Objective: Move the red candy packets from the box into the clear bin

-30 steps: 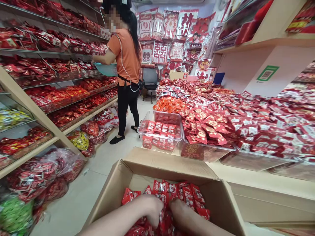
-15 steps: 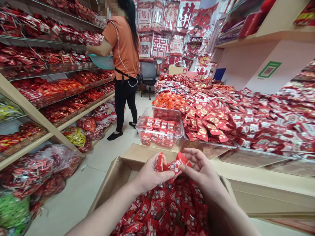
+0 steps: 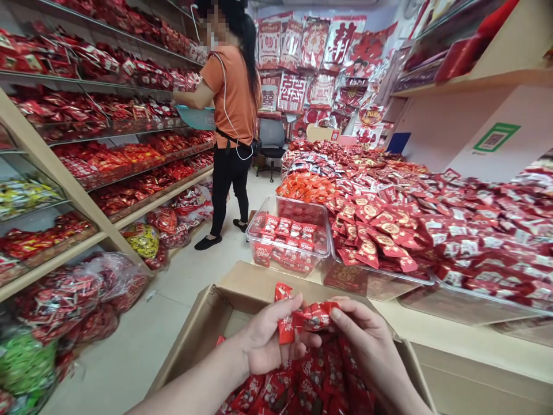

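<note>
Above an open cardboard box (image 3: pixel 203 323), my left hand (image 3: pixel 270 334) holds an upright red packet (image 3: pixel 284 323) between thumb and palm. A second red packet (image 3: pixel 317 316) lies sideways between the hands, its right end pinched by the thumb and fingers of my right hand (image 3: pixel 363 328). Its left end reaches the fingers of my left hand. Below both hands, many similar red packets (image 3: pixel 298 386) fill the box. Just beyond the box, a clear plastic bin (image 3: pixel 287 259) has rows of red packets in it.
A person in an orange top (image 3: pixel 235 86) stands at the left shelves (image 3: pixel 142 132) with a teal basket (image 3: pixel 196 117). Bins heaped with red packets (image 3: pixel 380 230) cover the counter at right. Bagged goods (image 3: pixel 73 294) lie on the floor at left.
Both hands and the packets are lower in view. The left packet now stands upright, and the other has turned to lie sideways. The view has shifted slightly, with the surroundings further right.
</note>
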A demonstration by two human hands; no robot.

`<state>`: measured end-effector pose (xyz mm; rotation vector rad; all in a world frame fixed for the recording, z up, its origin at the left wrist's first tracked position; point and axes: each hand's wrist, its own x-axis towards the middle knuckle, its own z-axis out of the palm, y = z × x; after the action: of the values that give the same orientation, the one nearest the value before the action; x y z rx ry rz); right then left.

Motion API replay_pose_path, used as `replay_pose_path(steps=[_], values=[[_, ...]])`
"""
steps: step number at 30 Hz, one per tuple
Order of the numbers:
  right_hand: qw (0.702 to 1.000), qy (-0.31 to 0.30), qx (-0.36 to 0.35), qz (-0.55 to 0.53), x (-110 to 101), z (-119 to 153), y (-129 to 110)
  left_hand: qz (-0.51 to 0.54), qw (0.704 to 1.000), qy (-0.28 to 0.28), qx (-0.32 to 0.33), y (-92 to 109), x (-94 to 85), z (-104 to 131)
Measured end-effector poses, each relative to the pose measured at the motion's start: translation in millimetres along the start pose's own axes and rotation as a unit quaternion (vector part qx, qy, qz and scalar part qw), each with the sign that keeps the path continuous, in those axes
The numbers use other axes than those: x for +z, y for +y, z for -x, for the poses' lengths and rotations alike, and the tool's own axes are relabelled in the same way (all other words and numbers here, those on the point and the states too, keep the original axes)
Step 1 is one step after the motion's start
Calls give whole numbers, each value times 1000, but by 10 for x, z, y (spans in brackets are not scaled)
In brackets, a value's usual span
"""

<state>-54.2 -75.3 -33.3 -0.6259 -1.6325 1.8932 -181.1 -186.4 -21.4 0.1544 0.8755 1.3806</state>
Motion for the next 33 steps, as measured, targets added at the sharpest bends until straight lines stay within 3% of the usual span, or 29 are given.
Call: replay_pose_path(steps=[2, 4, 7, 10, 14, 19, 21, 24, 26, 28, 30, 33], values=[[1000, -8, -11, 24, 10, 8, -12, -10, 998, 55, 41, -5, 10, -13], [1000, -14, 23, 10, 40, 17, -29, -92, 977, 106, 158, -26, 27, -24], [996, 5, 83, -44, 94, 21, -36, -274, 902, 142, 304, -66, 50, -22], [991, 20, 91, -94, 124, 10, -27, -373, 842, 146, 360, -77, 53, -3], [985, 7, 93, -144, 129, -3, -3, -331, 870, 134, 338, -41, 30, -8], [989, 15, 91, -115, 98, 27, 73, -284, 899, 135, 305, -25, 23, -31], [994, 13, 84, -73, 38, 29, 18, -292, 899, 128, 302, -35, 12, -31], [998, 50, 15, 39, -74, -92, -287, -329, 877, 153, 314, -47, -39, -44], [979, 109, -75, 154, -103, -309, -576, -346, 871, 162, 308, -45, -84, -62], [928, 144, -161, 302, -56, -630, -811, -361, 872, 142, 298, -33, -118, -75], [888, 82, -182, 415, 70, -999, -909, -375, 871, 115, 296, -14, -139, -78], [826, -73, -126, 545, 338, -1479, -805, -371, 875, 101, 295, 12, -168, -74]])
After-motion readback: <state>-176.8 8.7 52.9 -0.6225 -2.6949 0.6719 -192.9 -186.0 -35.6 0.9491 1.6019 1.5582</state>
